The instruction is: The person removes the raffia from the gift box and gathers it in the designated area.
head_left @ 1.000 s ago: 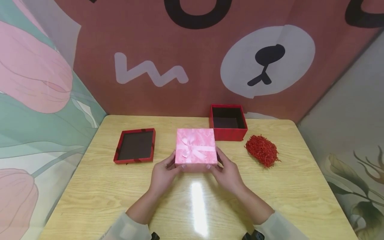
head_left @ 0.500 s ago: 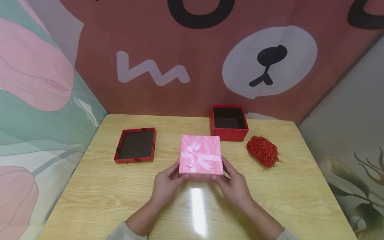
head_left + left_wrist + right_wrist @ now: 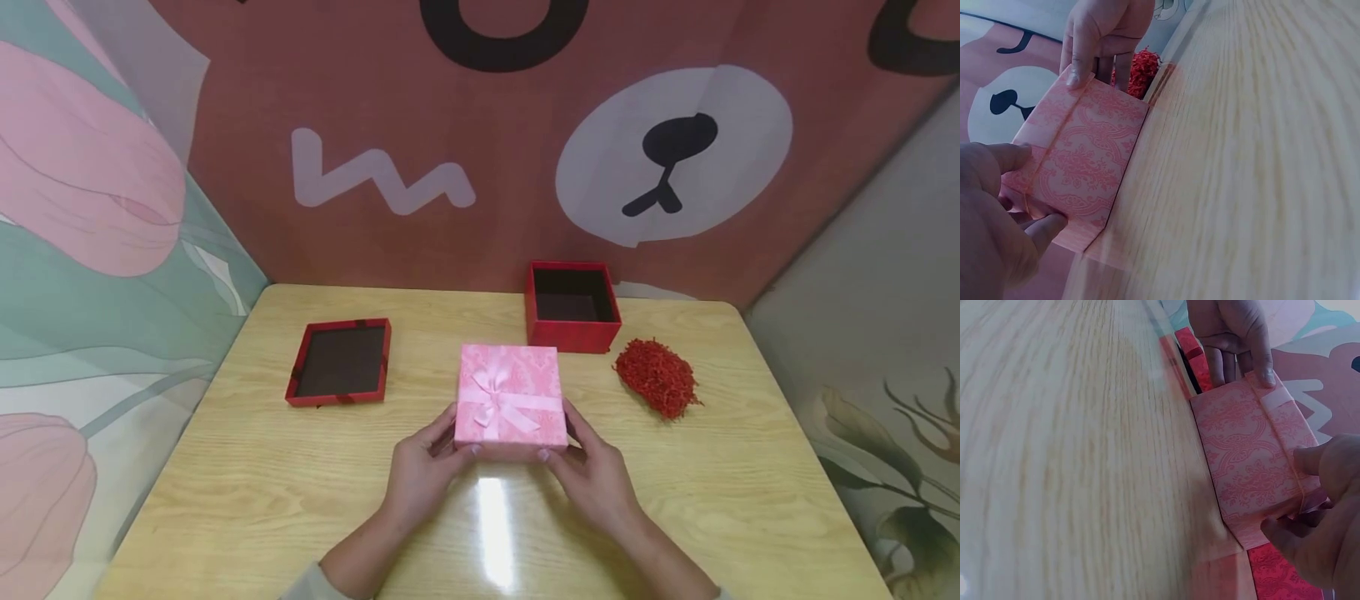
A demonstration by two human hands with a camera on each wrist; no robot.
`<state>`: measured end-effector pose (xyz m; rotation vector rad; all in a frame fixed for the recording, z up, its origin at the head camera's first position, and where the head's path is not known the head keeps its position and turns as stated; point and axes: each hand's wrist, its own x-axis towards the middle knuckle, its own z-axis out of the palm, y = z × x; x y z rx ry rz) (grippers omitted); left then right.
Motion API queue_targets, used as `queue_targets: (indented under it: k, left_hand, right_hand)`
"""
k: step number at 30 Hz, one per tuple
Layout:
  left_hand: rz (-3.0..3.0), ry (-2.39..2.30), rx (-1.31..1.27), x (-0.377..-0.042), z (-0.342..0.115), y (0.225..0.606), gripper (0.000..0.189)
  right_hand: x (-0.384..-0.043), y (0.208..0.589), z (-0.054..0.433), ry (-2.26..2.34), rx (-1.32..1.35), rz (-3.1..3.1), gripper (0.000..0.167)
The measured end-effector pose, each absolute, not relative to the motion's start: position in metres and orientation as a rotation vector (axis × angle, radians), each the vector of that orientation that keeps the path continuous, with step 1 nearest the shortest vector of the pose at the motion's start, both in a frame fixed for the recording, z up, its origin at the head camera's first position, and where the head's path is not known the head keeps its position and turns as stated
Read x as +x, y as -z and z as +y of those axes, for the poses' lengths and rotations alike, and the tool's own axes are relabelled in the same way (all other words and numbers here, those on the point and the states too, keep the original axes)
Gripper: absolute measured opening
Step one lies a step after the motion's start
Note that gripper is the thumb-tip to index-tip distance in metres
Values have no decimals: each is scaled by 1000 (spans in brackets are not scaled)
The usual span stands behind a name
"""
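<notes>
A pink patterned gift box (image 3: 517, 383) with a pale ribbon bow on its lid stands in the middle of the table. My left hand (image 3: 423, 467) grips its left side, thumb on the front edge. On the opposite side my right hand (image 3: 596, 477) holds it the same way. In the left wrist view the box (image 3: 1088, 147) has its lid on, and its base appears to meet the tabletop. The right wrist view shows fingers of the right hand (image 3: 1329, 506) at the box's lid seam and lower side.
Behind the pink box stands an open red box (image 3: 573, 337) with a dark inside. A red lid (image 3: 381, 367), inside up, lies at the left. Red shredded paper (image 3: 657, 379) is heaped at the right. The wooden table (image 3: 247, 483) meets a printed wall at the back.
Both hands have drawn the pink box toward the person and slightly to the right. The red box, red lid and shredded paper stay in place.
</notes>
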<state>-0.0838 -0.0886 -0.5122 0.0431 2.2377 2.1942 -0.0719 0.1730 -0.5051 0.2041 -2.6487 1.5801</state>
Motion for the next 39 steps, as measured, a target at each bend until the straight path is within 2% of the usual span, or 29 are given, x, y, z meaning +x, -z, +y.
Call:
queue_targets:
  k: [20,31,39]
  left_hand:
    - [2616,-1911,105,-81,-87,508,67]
    - [2592,-1972,125,-80,-87,499,65]
    - [2572,-2071,230,-82,-92,493,66]
  right_hand:
    - [-69,509,176,-1383,266,-2638,83]
    - [-68,499,175,-1402,266,-2596,84]
    - [-71,491,171,-1384,263,-2526,82]
